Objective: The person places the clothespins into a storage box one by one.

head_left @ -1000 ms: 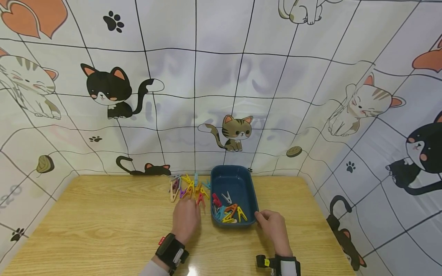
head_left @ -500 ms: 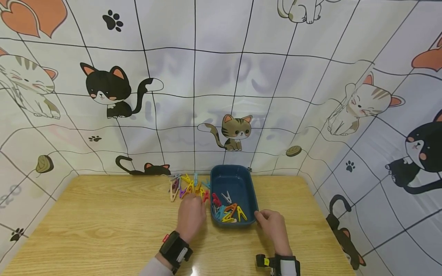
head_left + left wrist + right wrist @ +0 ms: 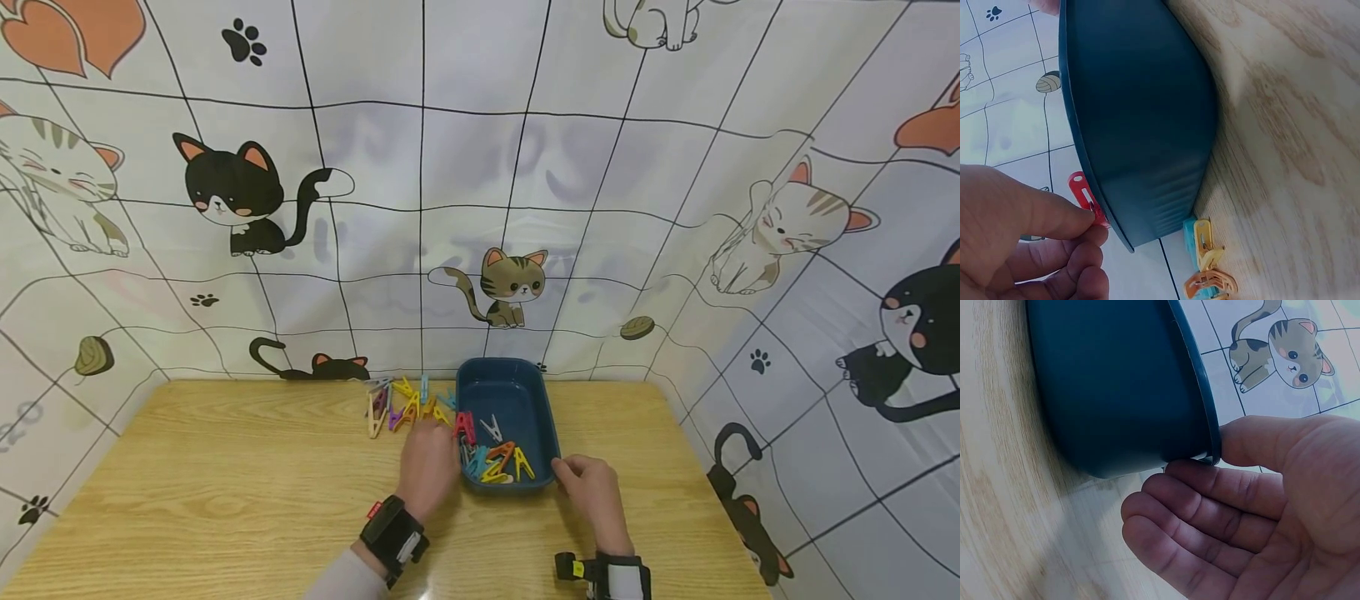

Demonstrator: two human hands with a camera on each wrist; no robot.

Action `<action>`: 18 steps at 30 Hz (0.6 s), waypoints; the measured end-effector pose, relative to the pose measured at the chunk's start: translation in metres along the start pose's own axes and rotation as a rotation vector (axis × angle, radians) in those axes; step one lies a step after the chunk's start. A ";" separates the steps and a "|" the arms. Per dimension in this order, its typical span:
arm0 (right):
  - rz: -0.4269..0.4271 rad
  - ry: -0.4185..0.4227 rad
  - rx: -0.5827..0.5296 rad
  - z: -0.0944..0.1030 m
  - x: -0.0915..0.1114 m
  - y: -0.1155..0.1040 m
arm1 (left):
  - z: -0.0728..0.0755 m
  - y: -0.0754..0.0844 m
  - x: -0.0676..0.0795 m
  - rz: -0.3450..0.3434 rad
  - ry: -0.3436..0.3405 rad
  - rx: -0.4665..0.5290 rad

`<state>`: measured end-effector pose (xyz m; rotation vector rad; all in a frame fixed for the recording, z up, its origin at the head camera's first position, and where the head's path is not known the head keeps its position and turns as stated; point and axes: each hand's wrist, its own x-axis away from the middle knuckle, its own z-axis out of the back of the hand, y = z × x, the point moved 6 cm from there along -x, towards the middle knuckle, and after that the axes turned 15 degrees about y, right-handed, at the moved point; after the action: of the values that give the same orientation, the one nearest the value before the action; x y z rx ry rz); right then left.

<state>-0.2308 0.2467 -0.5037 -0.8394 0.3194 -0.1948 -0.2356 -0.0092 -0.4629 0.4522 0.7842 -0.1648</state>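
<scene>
My left hand (image 3: 429, 471) pinches a red clothespin (image 3: 1079, 185) between thumb and forefinger. In the left wrist view that clothespin is at the rim of a dark blue tub (image 3: 510, 390), on the tub's left side. At the tub's near right corner, my right hand (image 3: 596, 496) pinches the rim between thumb and forefinger, its other fingers loosely bent beneath. Inside the tub lie several clothespins, among them an orange one (image 3: 502, 452), a grey one (image 3: 492, 428) and a yellow one (image 3: 522, 464). The left hand hides part of the pile behind it.
Left of the tub, at the table's back edge, lies a loose pile of several clothespins, including a beige one (image 3: 375, 417) and a light blue one (image 3: 424, 388). The wooden table (image 3: 247, 483) meets a cat-printed cloth (image 3: 375, 275) behind.
My left hand has moved right from the pile to the tub's left rim, carrying the red clothespin. The right hand has stayed at the tub's corner.
</scene>
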 end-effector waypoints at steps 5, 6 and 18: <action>-0.001 -0.002 0.004 0.000 0.000 0.001 | -0.004 0.003 -0.001 0.014 -0.011 -0.004; -0.001 -0.001 0.006 0.000 -0.001 0.001 | -0.004 0.004 -0.001 0.009 -0.009 -0.009; 0.010 -0.014 0.026 -0.001 -0.001 0.000 | -0.009 0.011 0.000 -0.008 -0.036 -0.002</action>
<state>-0.2314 0.2469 -0.5043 -0.8131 0.3070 -0.1836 -0.2378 0.0053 -0.4652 0.4436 0.7511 -0.1787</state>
